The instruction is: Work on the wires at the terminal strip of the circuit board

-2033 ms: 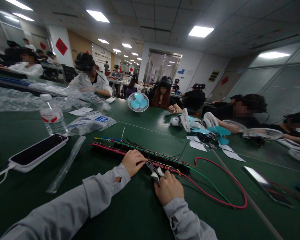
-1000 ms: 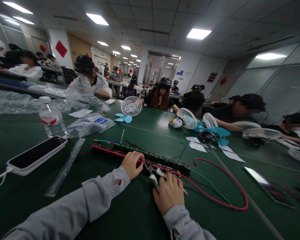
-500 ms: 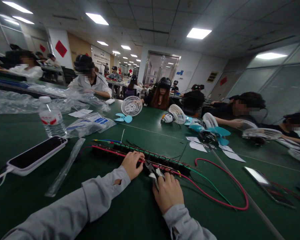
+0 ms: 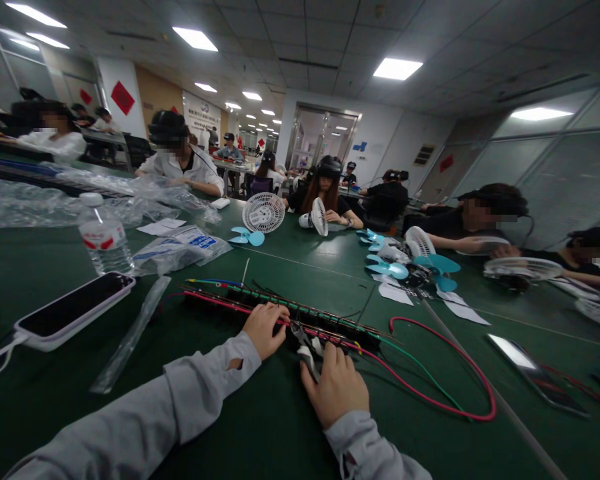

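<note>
A long black strip assembly with red and green wires along it lies across the green table in front of me. My left hand is closed on the red wire at the strip's near side, its fingertips pinching by the middle. In my right hand is a pair of pliers with white-and-grey handles. The jaws are at the strip's near edge, just right of my left fingertips; whether they grip anything is too small to tell. From the strip's right end the red wire loops over the table beside a green wire.
Left of me are a phone on a cable, a water bottle and plastic bags. A second phone lies right. Across the table, people handle white fan parts and blue fan blades.
The pliers' handles have spread a little in my right hand; my left hand stays put. Across the table, a person has moved a white fan part leftward and upright.
</note>
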`<state>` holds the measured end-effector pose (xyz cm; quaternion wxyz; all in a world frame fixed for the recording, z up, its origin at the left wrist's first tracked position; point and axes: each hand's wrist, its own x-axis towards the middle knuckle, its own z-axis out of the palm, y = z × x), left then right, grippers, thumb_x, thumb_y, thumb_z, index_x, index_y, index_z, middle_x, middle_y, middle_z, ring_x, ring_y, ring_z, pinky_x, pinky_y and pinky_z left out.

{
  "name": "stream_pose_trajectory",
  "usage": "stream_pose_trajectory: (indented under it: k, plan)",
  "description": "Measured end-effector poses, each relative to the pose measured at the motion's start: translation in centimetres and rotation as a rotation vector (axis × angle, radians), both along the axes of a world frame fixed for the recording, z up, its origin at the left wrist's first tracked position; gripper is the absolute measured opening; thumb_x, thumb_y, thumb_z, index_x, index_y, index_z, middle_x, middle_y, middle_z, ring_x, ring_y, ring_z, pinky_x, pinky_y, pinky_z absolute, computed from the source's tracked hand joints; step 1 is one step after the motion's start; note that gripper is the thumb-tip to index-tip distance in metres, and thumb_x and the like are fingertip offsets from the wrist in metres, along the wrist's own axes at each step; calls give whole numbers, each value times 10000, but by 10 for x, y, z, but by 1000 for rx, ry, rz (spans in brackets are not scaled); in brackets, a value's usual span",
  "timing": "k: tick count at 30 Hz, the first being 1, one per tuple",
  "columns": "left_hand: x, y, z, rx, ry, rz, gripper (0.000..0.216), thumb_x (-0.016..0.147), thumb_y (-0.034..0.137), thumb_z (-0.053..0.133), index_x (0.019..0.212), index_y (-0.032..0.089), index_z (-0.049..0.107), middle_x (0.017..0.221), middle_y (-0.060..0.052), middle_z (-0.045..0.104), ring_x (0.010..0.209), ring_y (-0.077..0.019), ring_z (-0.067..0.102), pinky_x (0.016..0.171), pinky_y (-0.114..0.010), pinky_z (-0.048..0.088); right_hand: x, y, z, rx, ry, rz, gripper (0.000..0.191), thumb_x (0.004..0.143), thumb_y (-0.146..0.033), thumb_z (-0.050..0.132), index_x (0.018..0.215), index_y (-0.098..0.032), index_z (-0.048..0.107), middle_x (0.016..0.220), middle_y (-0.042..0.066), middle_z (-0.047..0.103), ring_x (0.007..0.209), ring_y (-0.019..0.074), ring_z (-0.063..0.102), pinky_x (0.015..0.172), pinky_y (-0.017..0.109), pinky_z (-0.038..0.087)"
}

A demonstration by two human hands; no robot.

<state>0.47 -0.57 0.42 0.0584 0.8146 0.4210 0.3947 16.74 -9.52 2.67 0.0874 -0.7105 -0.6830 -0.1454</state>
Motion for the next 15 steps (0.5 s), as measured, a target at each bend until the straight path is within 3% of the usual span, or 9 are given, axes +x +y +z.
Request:
stream_pose_trajectory:
  k: [5,15]
  plan:
    - [0,0,1,3,-2,4,241,709,155,500,947,196,500,866,-21,605,863,-181,514,787,-333,354,-3,1,0,-49,-48,-49,392,718,-508,451,943,-187,457,911,85,530,869,239,495,653,323,343]
    - [0,0,1,-6,-7,-6,237,709,143,508,939,201,503,857,-8,611,865,-183,510,789,-336,351,0,5,0,-145,-30,-49,302,751,-394,461,986,-205,442,886,47,540,792,184,550,592,256,345]
